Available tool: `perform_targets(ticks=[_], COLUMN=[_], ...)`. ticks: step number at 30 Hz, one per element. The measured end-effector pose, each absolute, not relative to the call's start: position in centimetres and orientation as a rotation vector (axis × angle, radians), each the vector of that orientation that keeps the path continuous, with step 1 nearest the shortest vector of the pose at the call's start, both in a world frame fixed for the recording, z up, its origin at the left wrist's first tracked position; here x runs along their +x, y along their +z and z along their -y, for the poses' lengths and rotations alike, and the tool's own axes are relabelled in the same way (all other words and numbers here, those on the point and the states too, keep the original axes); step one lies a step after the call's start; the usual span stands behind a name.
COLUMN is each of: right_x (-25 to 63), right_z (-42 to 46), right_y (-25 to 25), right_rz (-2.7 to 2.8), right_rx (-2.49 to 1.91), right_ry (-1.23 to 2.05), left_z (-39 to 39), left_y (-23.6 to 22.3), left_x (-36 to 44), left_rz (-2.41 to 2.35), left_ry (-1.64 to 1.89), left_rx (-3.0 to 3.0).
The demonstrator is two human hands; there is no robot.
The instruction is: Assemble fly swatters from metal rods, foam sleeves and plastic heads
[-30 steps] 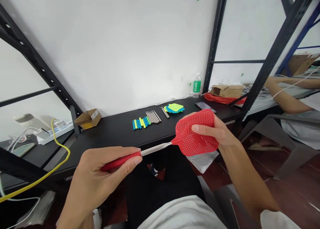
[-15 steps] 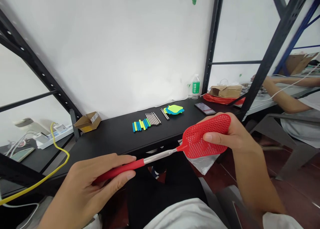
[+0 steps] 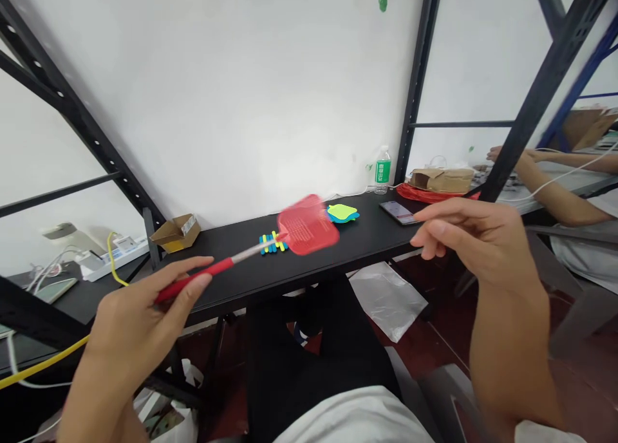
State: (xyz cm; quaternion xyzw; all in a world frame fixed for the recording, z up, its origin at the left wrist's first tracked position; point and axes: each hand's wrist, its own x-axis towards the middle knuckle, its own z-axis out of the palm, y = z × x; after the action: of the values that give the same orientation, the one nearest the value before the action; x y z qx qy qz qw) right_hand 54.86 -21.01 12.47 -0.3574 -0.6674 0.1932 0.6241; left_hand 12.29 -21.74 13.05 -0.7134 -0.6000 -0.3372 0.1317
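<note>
My left hand [image 3: 140,314] grips the red handle of a red fly swatter [image 3: 305,225]. Its metal shaft runs up and to the right, and the blurred mesh head hangs over the black table [image 3: 232,263], above a row of blue, yellow and green sticks [image 3: 269,243]. My right hand [image 3: 476,237] is at the right, apart from the swatter, fingers loosely curled and holding nothing. A green and blue stack of swatter heads [image 3: 343,212] lies just right of the red head.
A small cardboard box [image 3: 176,232] sits at the table's back left, a phone [image 3: 398,212] and a water bottle [image 3: 382,170] at the right. A black rack post [image 3: 415,95] stands behind. Another person's arm [image 3: 545,185] rests on the neighbouring table. A yellow cable [image 3: 48,359] hangs at left.
My right hand has let go of the swatter's head. My left hand has swung the swatter up and leftwards over the table.
</note>
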Motion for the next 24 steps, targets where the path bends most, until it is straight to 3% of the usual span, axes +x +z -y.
perform_targets(ticks=[13, 24], right_x=[53.6, 55.1], right_z=[22.9, 23.4], right_y=[12.9, 12.6], right_rz=[1.489, 1.5], right_rx=[-0.827, -0.838], right_ry=[0.302, 0.215], left_z=[11.3, 9.5], left_y=[4.1, 0.5], left_x=[8.8, 9.8], left_rz=[2.436, 2.502], left_ry=[-0.743, -0.582], left_rx=[-1.412, -1.666])
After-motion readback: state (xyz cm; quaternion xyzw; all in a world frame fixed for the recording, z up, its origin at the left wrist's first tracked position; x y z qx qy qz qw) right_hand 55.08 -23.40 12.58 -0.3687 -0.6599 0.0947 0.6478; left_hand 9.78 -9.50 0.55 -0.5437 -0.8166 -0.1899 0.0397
